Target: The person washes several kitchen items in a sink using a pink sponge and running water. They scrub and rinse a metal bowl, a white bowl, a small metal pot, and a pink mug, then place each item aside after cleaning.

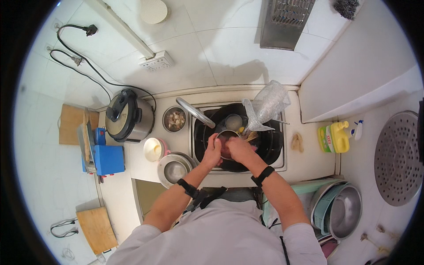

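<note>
Over the sink, my left hand (212, 152) is closed round the side of a small round bowl (226, 132) with a metallic rim. Its mouth is tilted up toward me. My right hand (240, 151) reaches into the bowl with its fingers curled; whatever they grip is hidden. Beneath both hands sits a large black basin (274, 148) in the metal-rimmed sink. A clear cup (233, 120) stands at the back of this basin. Beside it lie thin wooden sticks (251, 136), perhaps chopsticks. A curved metal faucet (195, 112) reaches over the basin's left edge.
A white mesh bag (268, 106) hangs over the sink's back right. To the left stand a metal bowl of garlic (174, 119), a pink-and-white cup (155, 149), stacked metal bowls (173, 171) and a pressure cooker (128, 117). A yellow jug (334, 137) stands at right.
</note>
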`<action>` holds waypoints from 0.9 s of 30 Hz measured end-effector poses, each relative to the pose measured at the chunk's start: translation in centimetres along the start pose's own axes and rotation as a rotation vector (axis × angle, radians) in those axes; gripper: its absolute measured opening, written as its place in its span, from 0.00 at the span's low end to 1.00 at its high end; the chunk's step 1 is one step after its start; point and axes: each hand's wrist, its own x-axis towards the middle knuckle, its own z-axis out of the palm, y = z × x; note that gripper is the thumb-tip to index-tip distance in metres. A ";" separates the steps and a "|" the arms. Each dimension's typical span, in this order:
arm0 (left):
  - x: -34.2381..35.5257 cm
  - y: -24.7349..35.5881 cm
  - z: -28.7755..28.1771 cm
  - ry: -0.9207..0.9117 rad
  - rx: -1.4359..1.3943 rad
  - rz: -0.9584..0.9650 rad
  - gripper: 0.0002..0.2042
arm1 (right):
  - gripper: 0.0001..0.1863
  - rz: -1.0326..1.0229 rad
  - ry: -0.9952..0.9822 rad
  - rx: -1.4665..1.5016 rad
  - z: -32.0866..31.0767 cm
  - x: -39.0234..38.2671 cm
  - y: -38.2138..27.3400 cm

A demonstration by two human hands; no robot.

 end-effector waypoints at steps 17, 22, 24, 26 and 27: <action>-0.2 0.1 -0.5 0.142 -0.143 -0.074 0.20 | 0.18 0.047 0.504 0.518 -0.8 -5.0 -1.2; 1.3 0.0 -1.0 0.126 -0.449 -0.296 0.25 | 0.19 0.244 0.722 1.044 2.4 -6.6 -2.2; 1.5 -0.1 -0.2 0.103 -0.590 -0.324 0.28 | 0.17 0.231 0.782 1.084 4.4 -5.9 -2.7; 1.3 -0.1 1.0 0.102 -0.730 -0.382 0.28 | 0.15 0.291 0.832 1.146 6.1 -4.4 -3.0; 1.1 -0.2 1.7 0.136 -0.736 -0.362 0.25 | 0.14 0.356 0.841 1.180 6.6 -3.2 -2.9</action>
